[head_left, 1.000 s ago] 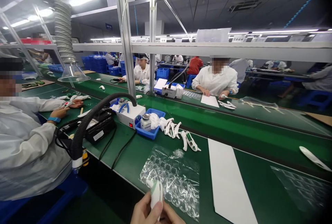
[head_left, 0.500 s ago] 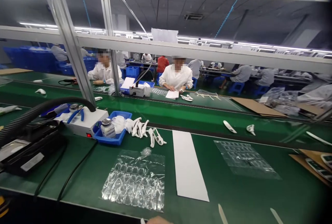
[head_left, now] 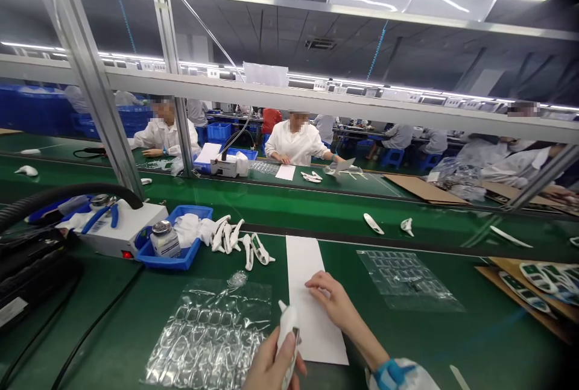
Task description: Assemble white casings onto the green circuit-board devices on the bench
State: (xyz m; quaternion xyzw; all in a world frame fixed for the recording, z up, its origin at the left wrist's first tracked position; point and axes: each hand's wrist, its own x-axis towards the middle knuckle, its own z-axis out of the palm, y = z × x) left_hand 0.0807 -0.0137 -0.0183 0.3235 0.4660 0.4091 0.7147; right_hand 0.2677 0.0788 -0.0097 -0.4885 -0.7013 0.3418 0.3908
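Observation:
In the lower middle of the head view, my left hand (head_left: 266, 366) is wrapped round a white ear thermometer (head_left: 288, 323), its narrow tip pointing up and away. A dark window shows on its side. My right hand (head_left: 335, 302) hovers over or rests on a long white sheet (head_left: 301, 263); contact is hard to judge. Its fingers are loosely bent and apart, with nothing visible in them. Left of the sheet lies a clear plastic bag (head_left: 212, 330) with rows of clear pieces. Several similar white housings (head_left: 226, 233) lie beyond it.
A blue tray (head_left: 169, 260) holds a metal-topped jar (head_left: 166, 239) and white cloth. Beside it stands a white box (head_left: 122, 233) with blue-handled pliers. Another clear sheet (head_left: 407, 278) lies to the right, near cardboard with housings (head_left: 529, 290). Co-workers sit across the green belt (head_left: 271, 203).
Both hands have come into view from below, the left with the white ear thermometer. The view has shifted somewhat. Across the belt, a co-worker's hand now lifts a pale sheet.

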